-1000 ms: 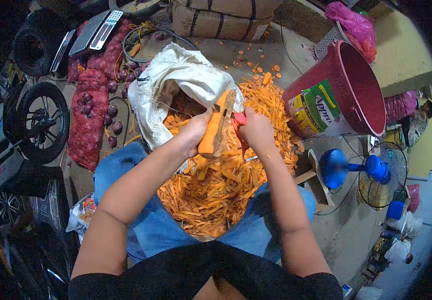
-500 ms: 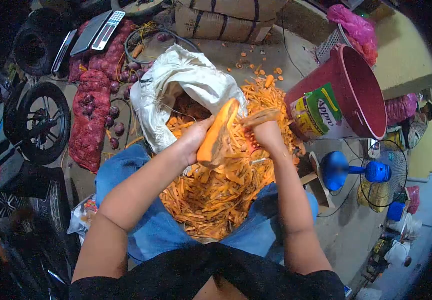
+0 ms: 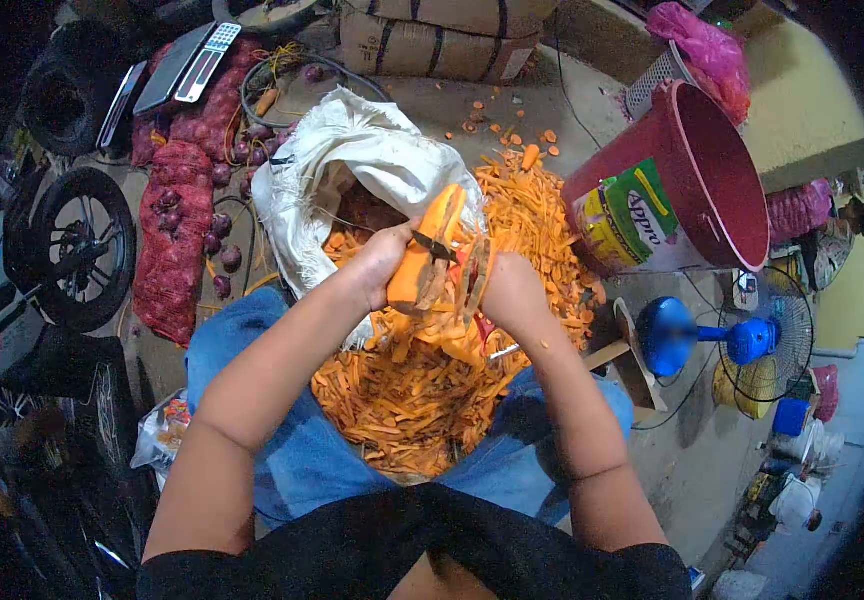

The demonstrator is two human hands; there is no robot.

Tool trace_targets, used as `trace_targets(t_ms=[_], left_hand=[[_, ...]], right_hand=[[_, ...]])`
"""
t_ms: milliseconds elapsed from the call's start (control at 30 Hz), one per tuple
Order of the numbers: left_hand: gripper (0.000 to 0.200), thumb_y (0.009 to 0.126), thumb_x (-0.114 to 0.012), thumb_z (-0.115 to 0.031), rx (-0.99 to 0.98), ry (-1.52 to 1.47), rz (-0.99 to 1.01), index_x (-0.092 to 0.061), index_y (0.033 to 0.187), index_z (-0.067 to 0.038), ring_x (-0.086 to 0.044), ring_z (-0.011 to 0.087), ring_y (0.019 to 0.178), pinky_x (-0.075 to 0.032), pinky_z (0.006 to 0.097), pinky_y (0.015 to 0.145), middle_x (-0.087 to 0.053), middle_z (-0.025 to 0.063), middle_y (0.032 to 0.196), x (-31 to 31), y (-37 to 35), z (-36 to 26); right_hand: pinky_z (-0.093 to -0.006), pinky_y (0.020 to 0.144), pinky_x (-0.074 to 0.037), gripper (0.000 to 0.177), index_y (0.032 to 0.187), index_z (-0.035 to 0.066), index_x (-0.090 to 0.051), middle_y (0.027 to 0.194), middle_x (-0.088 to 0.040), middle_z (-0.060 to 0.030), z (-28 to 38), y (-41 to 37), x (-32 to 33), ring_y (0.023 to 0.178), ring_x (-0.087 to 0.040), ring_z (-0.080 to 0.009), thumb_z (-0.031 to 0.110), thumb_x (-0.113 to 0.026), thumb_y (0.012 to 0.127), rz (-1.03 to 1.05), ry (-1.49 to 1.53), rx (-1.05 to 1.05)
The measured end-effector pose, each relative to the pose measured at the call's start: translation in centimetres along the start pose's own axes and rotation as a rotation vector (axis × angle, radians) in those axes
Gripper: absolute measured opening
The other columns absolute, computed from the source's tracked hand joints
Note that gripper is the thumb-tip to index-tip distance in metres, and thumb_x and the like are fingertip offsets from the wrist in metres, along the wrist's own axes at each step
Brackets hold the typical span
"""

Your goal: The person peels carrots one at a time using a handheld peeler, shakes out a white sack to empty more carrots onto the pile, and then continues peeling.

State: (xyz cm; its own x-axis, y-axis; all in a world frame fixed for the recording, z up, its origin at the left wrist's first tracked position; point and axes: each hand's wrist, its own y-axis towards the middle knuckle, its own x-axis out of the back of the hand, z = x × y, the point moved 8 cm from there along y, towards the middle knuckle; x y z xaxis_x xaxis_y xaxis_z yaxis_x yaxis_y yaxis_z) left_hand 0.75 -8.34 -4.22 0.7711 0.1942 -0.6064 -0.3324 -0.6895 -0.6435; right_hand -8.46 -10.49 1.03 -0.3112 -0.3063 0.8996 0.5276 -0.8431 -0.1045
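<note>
From my remote seat I saw the thick carrot [image 3: 410, 283] held aslant in the left hand [image 3: 386, 262], fingers wrapped firmly around its side, while the right hand [image 3: 515, 296] was closed about a mostly hidden red tool [image 3: 485, 328], just beside the carrot. I judged the step in hand to be paring; another stroke would call for a steady left hold and the edge laid flat along the brown-patched skin. The carrot looked smooth and wet-bright where bare, and a narrow dark piece crossed it, blade or not I couldn't tell. Below the grip lay damp, ribbon-like peelings [image 3: 392, 400]; beyond it, a crumpled, frayed white woven sack [image 3: 357, 125]. Right of the grip leaned a tapered, hard-walled red bucket [image 3: 602, 195]; well left, 1 lumpy red mesh bag [image 3: 167, 280].
</note>
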Motion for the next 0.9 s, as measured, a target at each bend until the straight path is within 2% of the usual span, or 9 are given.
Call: trace_targets(t_ms=[200,367,433,567,633,667,733,767,900], left_hand=[[0.036,0.084,-0.027,-0.031,-0.015,0.071,0.014,-0.046,0.095,-0.002,-0.056,0.018,0.065,-0.048,0.0298,0.057,-0.055,0.0101,0.079,-1.0,-0.5,1.6],[0.037,0.084,-0.028,-0.032,0.015,0.055,-0.001,-0.046,0.095,-0.001,-0.056,0.0175,0.065,-0.048,0.0293,0.059,-0.055,0.0099,0.078,-1.4,-1.4,1.5],[0.037,0.084,-0.028,-0.032,-0.008,0.024,-0.015,-0.046,0.094,-0.001,-0.055,0.0171,0.062,-0.047,0.0292,0.056,-0.055,0.0099,0.075,-1.4,-1.4,1.3],[0.036,0.084,-0.029,-0.032,0.077,0.065,0.072,-0.046,0.093,-0.001,-0.054,0.0171,0.058,-0.047,0.0286,0.054,-0.054,0.01,0.072,-1.5,-2.1,2.2],[0.036,0.084,-0.028,-0.032,0.072,0.098,0.035,-0.046,0.092,-0.002,-0.053,0.0176,0.056,-0.046,0.0279,0.052,-0.053,0.0101,0.07,-2.2,-3.5,1.9],[0.037,0.084,-0.026,-0.031,0.065,0.077,0.05,-0.046,0.093,-0.002,-0.053,0.0178,0.058,-0.046,0.0277,0.053,-0.053,0.0105,0.07,-1.6,-3.0,1.8],[0.037,0.084,-0.026,-0.032,0.057,-0.018,0.059,-0.045,0.094,-0.002,-0.053,0.018,0.058,-0.046,0.0277,0.054,-0.053,0.0106,0.071,0.4,-1.0,1.8],[0.038,0.084,-0.025,-0.032,0.048,-0.104,0.068,-0.045,0.094,-0.002,-0.053,0.0183,0.059,-0.046,0.0276,0.054,-0.053,0.0106,0.071,1.1,-0.1,1.4],[0.037,0.084,-0.025,-0.031,-0.02,-0.124,0.024,-0.045,0.094,-0.001,-0.054,0.0194,0.061,-0.047,0.0294,0.057,-0.054,0.0114,0.076,1.6,1.4,-0.1]], right_hand=[[-0.039,0.054,-0.044,0.023,0.071,-0.001,-0.051,0.062,-0.054,-0.0196,-5.2,0.7,-0.5,0.059,-0.055,-0.0322,0.021,-0.049,0.067,-0.061,-0.105,-0.318],[-0.0395,0.055,-0.044,0.021,0.071,-0.001,-0.051,0.065,-0.055,-0.0189,-4.7,1.0,-0.1,0.062,-0.055,-0.0318,0.019,-0.05,0.066,-0.081,-0.144,-0.336],[-0.0424,0.059,-0.041,0.016,0.072,-0.001,-0.049,0.063,-0.053,-0.0216,-5.2,1.0,0.2,0.065,-0.052,-0.0357,0.012,-0.048,0.064,-0.099,-0.074,-0.414],[-0.0419,0.059,-0.041,0.018,0.074,0.001,-0.051,0.067,-0.054,-0.0204,-9.1,1.3,0.6,0.066,-0.053,-0.0348,0.017,-0.049,0.067,-0.179,-0.057,-0.52],[-0.0408,0.058,-0.041,0.02,0.075,0.002,-0.053,0.07,-0.055,-0.0186,-11.9,0.2,0.1,0.067,-0.053,-0.0335,0.021,-0.049,0.069,0.002,0.157,-0.769],[-0.0408,0.058,-0.041,0.02,0.075,0.002,-0.053,0.07,-0.055,-0.0186,-11.7,0.3,0.1,0.067,-0.053,-0.0335,0.021,-0.049,0.069,-0.001,0.159,-0.77],[-0.035,0.054,-0.044,0.024,0.071,0.003,-0.055,0.068,-0.056,-0.0148,-9.4,1.1,1.5,0.061,-0.055,-0.0267,0.027,-0.054,0.065,-0.202,0.067,-0.553],[-0.035,0.054,-0.044,0.024,0.071,0.003,-0.055,0.068,-0.056,-0.0148,-8.6,1.1,1.6,0.061,-0.055,-0.0267,0.027,-0.054,0.065,-0.197,0.065,-0.547],[-0.0366,0.056,-0.043,0.028,0.072,0.002,-0.052,0.067,-0.055,-0.0158,-2.9,1.5,0.5,0.063,-0.054,-0.0295,0.029,-0.055,0.065,-0.054,0.074,-0.251]])
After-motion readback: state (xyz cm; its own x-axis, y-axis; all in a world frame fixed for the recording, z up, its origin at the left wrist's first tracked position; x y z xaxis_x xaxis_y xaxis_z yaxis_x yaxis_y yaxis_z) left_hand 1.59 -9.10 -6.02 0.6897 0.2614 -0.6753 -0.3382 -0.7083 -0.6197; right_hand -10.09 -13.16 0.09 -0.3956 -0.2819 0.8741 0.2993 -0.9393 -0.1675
